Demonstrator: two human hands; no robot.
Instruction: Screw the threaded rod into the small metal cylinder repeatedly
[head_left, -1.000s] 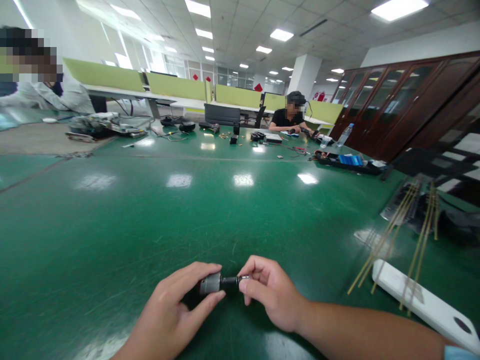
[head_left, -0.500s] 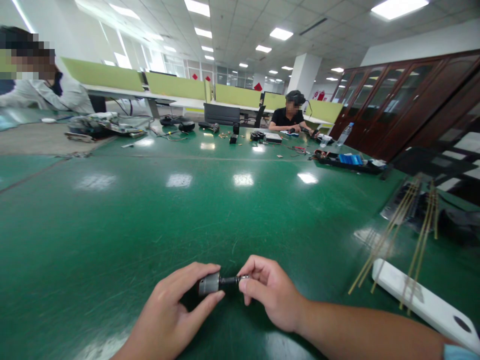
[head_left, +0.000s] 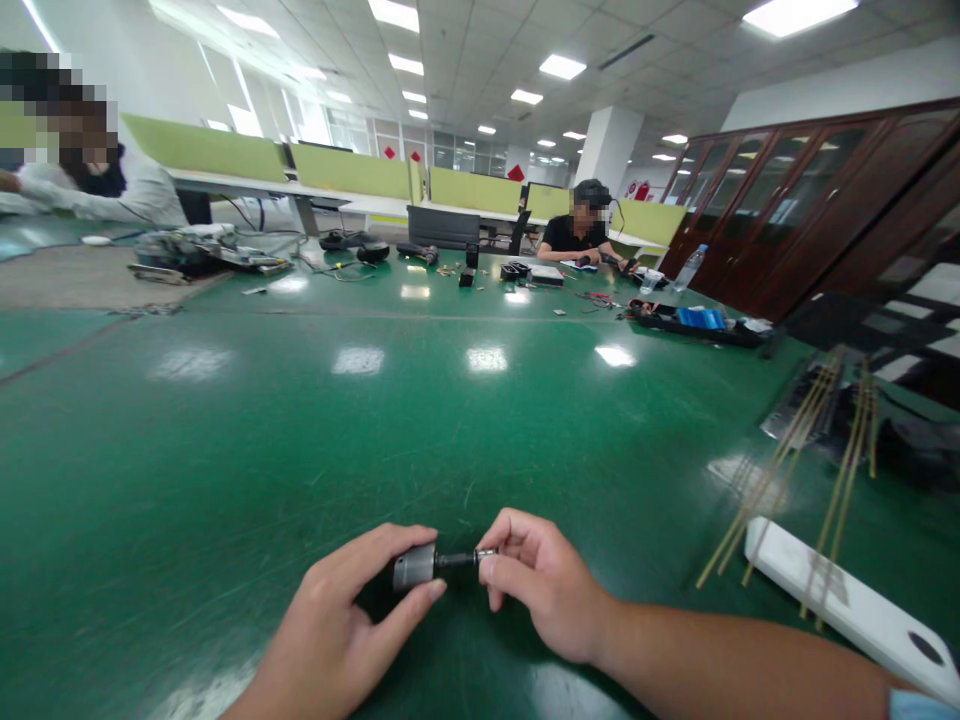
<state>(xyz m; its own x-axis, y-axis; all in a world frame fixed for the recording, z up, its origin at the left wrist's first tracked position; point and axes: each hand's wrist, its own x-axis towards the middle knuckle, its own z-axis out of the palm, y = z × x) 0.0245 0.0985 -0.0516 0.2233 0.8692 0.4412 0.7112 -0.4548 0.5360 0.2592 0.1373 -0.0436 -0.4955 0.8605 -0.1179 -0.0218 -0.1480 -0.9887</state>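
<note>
My left hand [head_left: 349,605] holds a short grey metal cylinder [head_left: 415,568] between thumb and fingers, just above the green tabletop. A thin dark shaft [head_left: 454,560] extends from the cylinder's right face. At the shaft's far end is a small silvery tip [head_left: 486,554], pinched by the thumb and index finger of my right hand [head_left: 541,585]. The other fingers of that hand are curled in. Cylinder and shaft lie nearly level, in line between both hands. Whether the shaft is fixed in the cylinder, I cannot tell.
Thin wooden sticks [head_left: 780,465] and a long white plastic piece [head_left: 847,605] lie at the right. Across the glossy green table [head_left: 315,420] are electronic parts, a black tray with blue pieces [head_left: 701,318] and a water bottle [head_left: 691,268]. Two people sit beyond.
My left hand and the cylinder have shifted slightly left, while my right hand stays nearly still. Slightly more shaft shows between them. The person at the left has changed posture.
</note>
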